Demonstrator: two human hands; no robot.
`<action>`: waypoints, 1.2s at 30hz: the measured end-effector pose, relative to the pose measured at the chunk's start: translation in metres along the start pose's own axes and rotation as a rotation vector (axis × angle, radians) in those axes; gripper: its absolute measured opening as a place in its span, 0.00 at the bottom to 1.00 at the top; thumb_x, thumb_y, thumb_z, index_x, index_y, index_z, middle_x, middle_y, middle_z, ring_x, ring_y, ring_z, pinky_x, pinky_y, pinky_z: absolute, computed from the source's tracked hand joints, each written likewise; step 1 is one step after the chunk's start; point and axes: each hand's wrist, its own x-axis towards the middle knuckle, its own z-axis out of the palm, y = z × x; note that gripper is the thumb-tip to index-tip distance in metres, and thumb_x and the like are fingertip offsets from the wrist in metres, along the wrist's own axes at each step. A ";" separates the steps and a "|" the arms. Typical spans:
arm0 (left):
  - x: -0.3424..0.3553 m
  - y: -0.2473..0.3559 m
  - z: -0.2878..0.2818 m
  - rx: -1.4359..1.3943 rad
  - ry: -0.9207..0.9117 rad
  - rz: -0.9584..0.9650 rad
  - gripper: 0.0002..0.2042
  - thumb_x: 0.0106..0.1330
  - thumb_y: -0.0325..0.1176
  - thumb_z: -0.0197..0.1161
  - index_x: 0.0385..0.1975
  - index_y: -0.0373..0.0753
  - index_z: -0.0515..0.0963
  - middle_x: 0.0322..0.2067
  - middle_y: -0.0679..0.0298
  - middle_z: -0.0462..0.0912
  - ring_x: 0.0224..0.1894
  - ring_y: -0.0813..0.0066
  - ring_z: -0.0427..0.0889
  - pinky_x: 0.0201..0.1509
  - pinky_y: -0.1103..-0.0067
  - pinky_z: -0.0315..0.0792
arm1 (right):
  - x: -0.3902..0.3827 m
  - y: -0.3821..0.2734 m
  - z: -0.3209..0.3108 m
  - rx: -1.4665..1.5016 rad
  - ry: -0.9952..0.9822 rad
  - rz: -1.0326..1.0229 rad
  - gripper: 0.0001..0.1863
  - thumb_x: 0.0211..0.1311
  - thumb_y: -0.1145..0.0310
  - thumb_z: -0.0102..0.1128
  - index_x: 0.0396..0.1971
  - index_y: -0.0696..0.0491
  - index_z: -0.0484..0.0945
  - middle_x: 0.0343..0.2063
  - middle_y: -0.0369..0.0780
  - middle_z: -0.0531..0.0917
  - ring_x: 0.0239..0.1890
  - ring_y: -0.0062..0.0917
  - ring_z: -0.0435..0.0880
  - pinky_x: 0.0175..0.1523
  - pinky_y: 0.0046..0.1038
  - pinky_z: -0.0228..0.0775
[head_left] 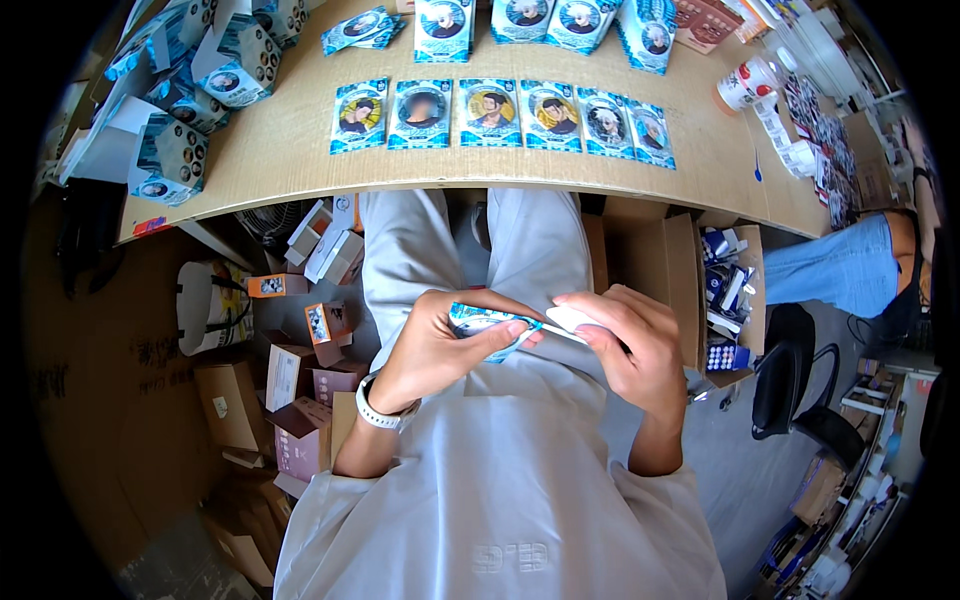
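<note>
Above my lap, my left hand is closed round a small blue-and-white printed packet, its thumb pressed on the front. My right hand pinches a smooth white rounded piece whose kind I cannot make out. A thin white edge runs between the packet's right end and the right fingers; whether it belongs to the packet is unclear. On the table before me lies a row of blue-bordered packets with round portraits, among them one with a yellow picture and one with a white-haired figure.
More packet stacks line the far part of the wooden table. Blue display boxes crowd its left, a drink bottle its right. Below stand opened cartons and a large cardboard box. A person in jeans is at right.
</note>
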 end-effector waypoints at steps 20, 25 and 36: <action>0.008 0.008 -0.011 0.015 0.083 -0.075 0.07 0.65 0.23 0.66 0.40 0.29 0.83 0.34 0.60 0.88 0.39 0.81 0.85 0.41 0.85 0.77 | 0.024 0.023 0.012 0.124 -0.015 0.011 0.15 0.55 0.83 0.62 0.44 0.59 0.81 0.28 0.45 0.84 0.24 0.33 0.81 0.30 0.28 0.71; 0.017 0.010 -0.014 0.016 0.129 -0.118 0.05 0.63 0.21 0.67 0.37 0.28 0.82 0.32 0.58 0.88 0.37 0.78 0.86 0.39 0.84 0.78 | 0.028 0.035 0.016 0.178 0.008 0.043 0.15 0.54 0.82 0.62 0.44 0.59 0.82 0.26 0.44 0.83 0.22 0.29 0.79 0.28 0.25 0.68; 0.041 0.002 -0.031 -0.150 -0.177 -0.124 0.14 0.67 0.24 0.62 0.51 0.27 0.78 0.43 0.57 0.84 0.45 0.76 0.82 0.48 0.81 0.75 | 0.028 0.063 0.010 0.263 0.033 0.162 0.11 0.62 0.74 0.60 0.43 0.61 0.82 0.32 0.43 0.86 0.27 0.21 0.81 0.28 0.19 0.67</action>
